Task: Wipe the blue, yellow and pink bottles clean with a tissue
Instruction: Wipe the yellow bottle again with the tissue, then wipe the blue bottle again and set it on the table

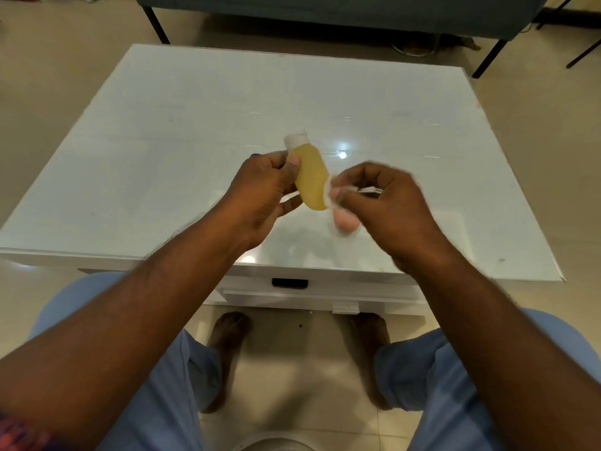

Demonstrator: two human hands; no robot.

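Note:
My left hand (260, 193) grips a yellow bottle (310, 177) with a white cap above the white table (162, 141), the cap pointing away from me. A white tissue (330, 193) is pinched in my right hand (387, 206) and touches the bottle's lower right side. A pink bottle (345, 221) lies on the table under my right hand, mostly hidden by it. A sliver of something blue (254, 154) shows behind my left hand; the blue bottle itself is hidden.
The table's near edge carries a drawer with a dark handle (290, 283). My knees and feet are below it. A dark bench on thin black legs (156, 22) stands beyond the table's far edge.

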